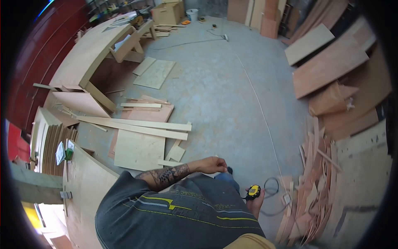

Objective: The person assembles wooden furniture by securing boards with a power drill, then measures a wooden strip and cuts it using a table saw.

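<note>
My right hand (256, 204) is closed around a yellow and black tape measure (253, 191), held low beside my body. No drawn-out blade can be made out. In front of my shirt, my left hand (212, 164) hangs with its fingers together and curled downward; I see nothing in it. The left forearm, which is tattooed, crosses above the dark grey printed shirt (174, 207). Nearest to the left hand on the floor are small light wood offcuts (177, 153) and a plywood panel (140, 150).
Long wooden strips (137, 128) lie across the floor at left. A workbench (89, 56) stands behind them, near stacked boards (56, 143). Scrap strips (317, 178) pile up at right, below leaning panels (327, 68). A thin cable (260, 106) runs along the floor.
</note>
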Action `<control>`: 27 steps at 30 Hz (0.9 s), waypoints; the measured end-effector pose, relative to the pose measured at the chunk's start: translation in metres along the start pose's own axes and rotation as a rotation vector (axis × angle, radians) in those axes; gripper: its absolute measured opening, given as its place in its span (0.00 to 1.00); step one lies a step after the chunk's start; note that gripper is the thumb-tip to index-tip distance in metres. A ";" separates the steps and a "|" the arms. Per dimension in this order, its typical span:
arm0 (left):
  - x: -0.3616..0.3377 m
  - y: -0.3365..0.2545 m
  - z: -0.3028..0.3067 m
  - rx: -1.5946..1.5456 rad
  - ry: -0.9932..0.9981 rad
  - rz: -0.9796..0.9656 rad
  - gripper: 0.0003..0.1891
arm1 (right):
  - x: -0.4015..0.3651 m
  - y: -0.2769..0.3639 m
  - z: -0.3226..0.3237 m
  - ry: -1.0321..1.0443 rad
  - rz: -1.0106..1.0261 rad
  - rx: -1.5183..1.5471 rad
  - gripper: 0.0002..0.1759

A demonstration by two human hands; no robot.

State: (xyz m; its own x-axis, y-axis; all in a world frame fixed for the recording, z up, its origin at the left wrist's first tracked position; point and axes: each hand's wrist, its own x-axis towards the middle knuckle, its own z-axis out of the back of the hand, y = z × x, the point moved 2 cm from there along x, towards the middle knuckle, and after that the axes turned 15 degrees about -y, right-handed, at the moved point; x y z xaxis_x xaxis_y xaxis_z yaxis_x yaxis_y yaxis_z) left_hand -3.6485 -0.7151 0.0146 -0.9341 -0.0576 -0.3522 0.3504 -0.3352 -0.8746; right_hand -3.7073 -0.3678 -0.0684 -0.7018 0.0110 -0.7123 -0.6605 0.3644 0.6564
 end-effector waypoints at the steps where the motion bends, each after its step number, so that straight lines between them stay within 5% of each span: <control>1: 0.019 -0.010 0.010 -0.055 -0.077 0.058 0.23 | 0.036 0.018 -0.028 0.047 -0.002 -0.154 0.31; 6: 0.096 -0.035 0.062 -0.072 -0.193 0.199 0.36 | 0.134 0.101 -0.233 0.324 0.021 -0.591 0.27; 8: 0.131 -0.030 0.085 -0.122 -0.226 0.249 0.41 | 0.155 0.111 -0.315 0.636 0.043 -0.702 0.23; 11: 0.187 -0.016 0.123 -0.780 -0.536 0.390 0.43 | 0.166 0.107 -0.428 0.795 0.038 -0.790 0.21; 16: 0.288 0.024 0.222 -1.139 -0.599 0.373 0.38 | 0.218 0.089 -0.558 0.766 -0.129 -0.677 0.19; 18: 0.329 0.045 0.283 -0.702 -0.448 0.278 0.35 | 0.262 0.101 -0.604 0.688 -0.405 -0.598 0.18; 19: 0.344 0.038 0.307 -0.667 -0.513 0.302 0.42 | 0.274 0.116 -0.626 0.729 -0.356 -0.668 0.17; 20: 0.355 0.031 0.321 -0.707 -0.514 0.313 0.42 | 0.284 0.129 -0.638 0.711 -0.368 -0.705 0.17; 22: 0.375 -0.002 0.394 -0.263 -0.422 0.221 0.43 | 0.289 0.143 -0.687 0.810 -0.320 -0.734 0.17; 27: 0.463 -0.004 0.497 -0.081 -0.428 0.066 0.49 | 0.337 0.159 -0.791 0.719 -0.276 -0.772 0.16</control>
State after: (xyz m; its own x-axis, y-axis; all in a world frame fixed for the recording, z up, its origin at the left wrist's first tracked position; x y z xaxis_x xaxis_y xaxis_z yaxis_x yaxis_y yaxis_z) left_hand -4.1163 -1.2080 0.0202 -0.8476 -0.4664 -0.2530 0.3981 -0.2436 -0.8844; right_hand -4.2599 -1.0433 -0.0080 -0.3299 -0.6199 -0.7119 -0.6326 -0.4146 0.6542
